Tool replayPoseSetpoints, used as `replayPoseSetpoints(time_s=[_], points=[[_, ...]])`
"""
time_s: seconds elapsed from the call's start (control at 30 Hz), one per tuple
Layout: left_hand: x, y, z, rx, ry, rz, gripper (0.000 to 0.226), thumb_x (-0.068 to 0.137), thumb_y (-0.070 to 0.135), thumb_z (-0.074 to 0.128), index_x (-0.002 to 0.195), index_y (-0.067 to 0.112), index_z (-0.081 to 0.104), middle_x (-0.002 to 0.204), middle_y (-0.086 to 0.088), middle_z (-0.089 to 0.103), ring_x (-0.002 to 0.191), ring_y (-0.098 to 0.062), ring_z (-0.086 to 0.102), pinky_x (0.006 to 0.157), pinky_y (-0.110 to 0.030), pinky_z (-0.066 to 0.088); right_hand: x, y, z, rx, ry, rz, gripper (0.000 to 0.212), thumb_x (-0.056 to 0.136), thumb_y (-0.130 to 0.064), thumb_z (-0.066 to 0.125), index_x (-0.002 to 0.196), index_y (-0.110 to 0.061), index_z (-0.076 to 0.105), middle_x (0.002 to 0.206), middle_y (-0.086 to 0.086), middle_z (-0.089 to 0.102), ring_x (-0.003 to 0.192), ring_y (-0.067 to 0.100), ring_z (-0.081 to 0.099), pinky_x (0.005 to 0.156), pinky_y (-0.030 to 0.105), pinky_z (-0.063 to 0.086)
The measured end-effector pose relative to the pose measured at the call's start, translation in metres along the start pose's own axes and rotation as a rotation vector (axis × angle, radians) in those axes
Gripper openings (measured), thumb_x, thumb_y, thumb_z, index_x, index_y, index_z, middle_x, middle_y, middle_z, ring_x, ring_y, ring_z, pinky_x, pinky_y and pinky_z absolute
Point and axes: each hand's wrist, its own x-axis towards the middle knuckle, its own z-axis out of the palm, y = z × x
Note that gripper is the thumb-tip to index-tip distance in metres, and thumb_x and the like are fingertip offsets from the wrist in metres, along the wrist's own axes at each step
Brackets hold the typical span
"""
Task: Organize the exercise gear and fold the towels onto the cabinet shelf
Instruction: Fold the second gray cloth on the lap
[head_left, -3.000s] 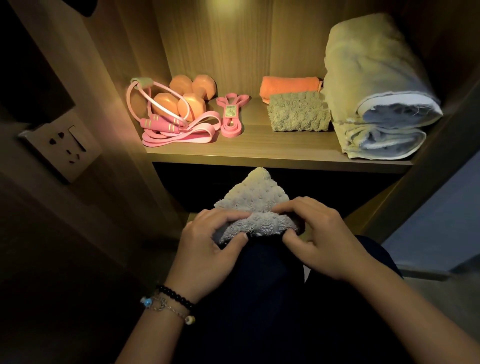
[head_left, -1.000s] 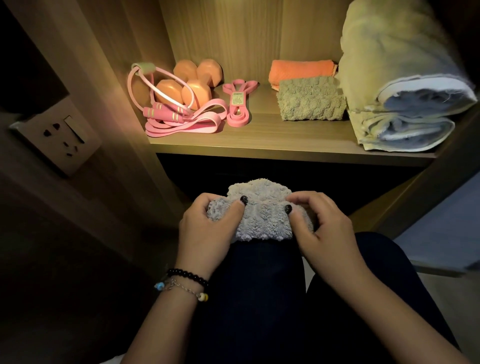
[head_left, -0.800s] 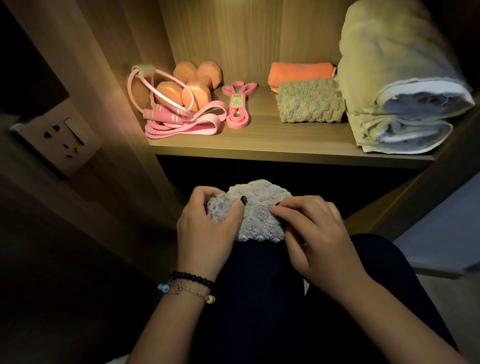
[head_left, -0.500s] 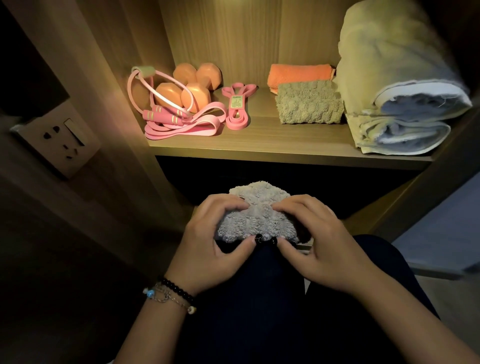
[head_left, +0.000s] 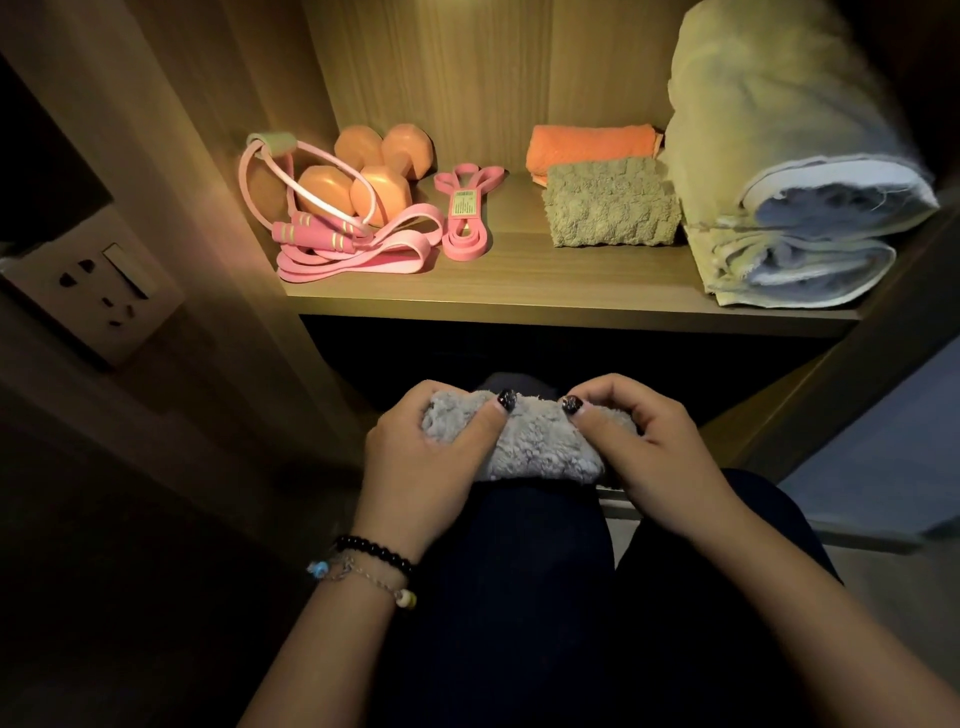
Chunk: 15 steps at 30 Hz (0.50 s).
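Wooden cabinet interior, warmly lit, seen from above a seated person's dark-trousered knee (head_left: 540, 545). On that knee lies a bunched grey towel (head_left: 535, 452), gripped at its ends: the left hand (head_left: 421, 467) curls round the left end, the right hand (head_left: 654, 457) round the right, both thumbs pressed on top, dark nails showing. Bracelets (head_left: 369, 566) circle the left wrist. Beyond, on the shelf (head_left: 519, 291): pink bands (head_left: 363, 254), orange dumbbells (head_left: 363, 176), a labelled pink loop (head_left: 465, 218) with unreadable print, a green towel (head_left: 610, 208), an orange towel (head_left: 589, 145) and a large blanket (head_left: 779, 171).
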Motion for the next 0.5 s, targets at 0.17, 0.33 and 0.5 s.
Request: replayPoseSetpoints(time_s=[0.17, 0.33, 0.5], points=[[0.017, 0.003, 0.006, 0.057, 0.021, -0.157, 0.030, 0.076, 0.043, 0.071, 0.070, 0.014, 0.063, 0.067, 0.005, 0.066, 0.063, -0.009, 0.062, 0.059, -0.029, 0.049, -0.003, 0.006, 0.000, -0.007, 0.124, 0.053, 0.029, 0.074, -0.056, 0.062, 0.088, -0.033, 0.070, 0.097, -0.002, 0.066, 0.093, 0.016, 0.063, 0.083, 0.042, 0.051], [0.013, 0.007, 0.006, 0.200, 0.043, -0.177, 0.040, 0.078, 0.055, 0.063, 0.072, 0.015, 0.058, 0.069, 0.004, 0.061, 0.066, -0.012, 0.058, 0.055, -0.030, 0.043, -0.008, 0.010, 0.002, -0.033, 0.121, 0.175, 0.031, 0.074, -0.061, 0.064, 0.089, -0.034, 0.068, 0.094, -0.005, 0.068, 0.090, 0.015, 0.064, 0.082, 0.042, 0.053], [0.005, 0.005, -0.004, 0.283, -0.060, -0.278, 0.049, 0.079, 0.074, 0.047, 0.084, 0.025, 0.055, 0.088, 0.007, 0.061, 0.083, -0.013, 0.059, 0.067, -0.032, 0.043, -0.004, 0.005, 0.003, -0.037, 0.090, 0.308, 0.069, 0.065, -0.070, 0.060, 0.092, -0.006, 0.064, 0.090, 0.017, 0.066, 0.083, 0.033, 0.064, 0.071, 0.050, 0.053]])
